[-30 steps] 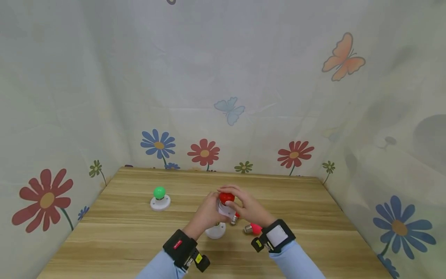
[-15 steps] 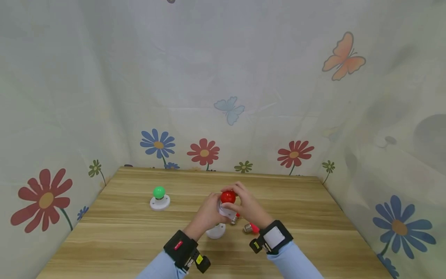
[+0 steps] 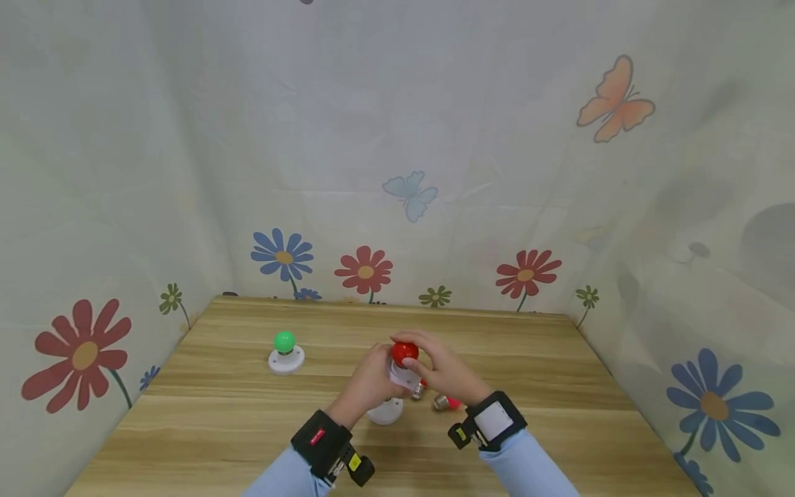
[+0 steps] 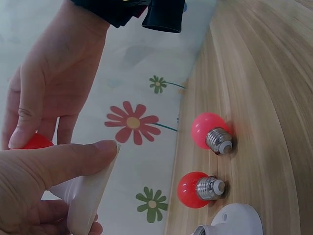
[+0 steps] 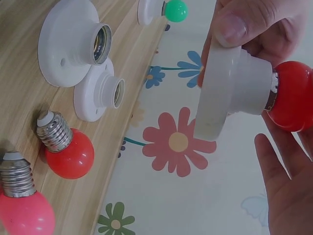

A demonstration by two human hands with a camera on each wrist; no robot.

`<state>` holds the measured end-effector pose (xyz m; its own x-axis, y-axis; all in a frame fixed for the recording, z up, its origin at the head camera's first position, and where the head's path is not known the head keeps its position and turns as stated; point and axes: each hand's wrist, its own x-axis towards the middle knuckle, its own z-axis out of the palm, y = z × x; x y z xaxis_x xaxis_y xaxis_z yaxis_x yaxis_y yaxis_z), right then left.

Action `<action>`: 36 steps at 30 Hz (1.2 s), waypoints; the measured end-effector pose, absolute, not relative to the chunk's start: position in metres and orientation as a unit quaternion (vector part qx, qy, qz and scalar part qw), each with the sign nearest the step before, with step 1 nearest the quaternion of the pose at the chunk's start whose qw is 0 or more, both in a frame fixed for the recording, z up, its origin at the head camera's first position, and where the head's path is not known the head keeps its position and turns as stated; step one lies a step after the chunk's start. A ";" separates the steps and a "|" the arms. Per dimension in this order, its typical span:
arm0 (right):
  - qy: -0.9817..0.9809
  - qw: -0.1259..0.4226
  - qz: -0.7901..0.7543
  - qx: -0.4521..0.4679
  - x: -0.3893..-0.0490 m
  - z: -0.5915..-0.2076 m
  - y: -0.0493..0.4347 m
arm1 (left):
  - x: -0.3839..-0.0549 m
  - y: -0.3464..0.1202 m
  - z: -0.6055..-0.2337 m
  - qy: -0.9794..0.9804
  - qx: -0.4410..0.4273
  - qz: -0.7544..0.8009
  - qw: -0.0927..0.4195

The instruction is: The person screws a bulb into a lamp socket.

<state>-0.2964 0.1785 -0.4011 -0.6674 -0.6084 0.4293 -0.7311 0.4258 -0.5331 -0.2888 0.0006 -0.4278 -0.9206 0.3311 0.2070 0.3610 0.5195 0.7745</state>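
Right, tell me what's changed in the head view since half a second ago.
The right hand turned slightly around the red bulb, its fingers shifting a little left. No hold was visibly taken or released. The left hand still holds the white socket; the green bulb, loose red bulb and pink bulb stayed put.

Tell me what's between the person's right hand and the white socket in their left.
A red bulb. The right hand holds its round end, and in the right wrist view a strip of its metal base shows at the socket.
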 end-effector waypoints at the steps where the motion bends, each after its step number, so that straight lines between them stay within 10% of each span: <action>1: -0.840 0.087 0.357 0.399 -0.296 -0.401 0.178 | -0.289 0.001 -0.428 -0.871 -0.199 -0.448 0.017; 36: -0.875 0.165 0.328 0.316 -0.290 -0.404 0.167 | -0.290 0.001 -0.428 -0.873 -0.172 -0.456 0.003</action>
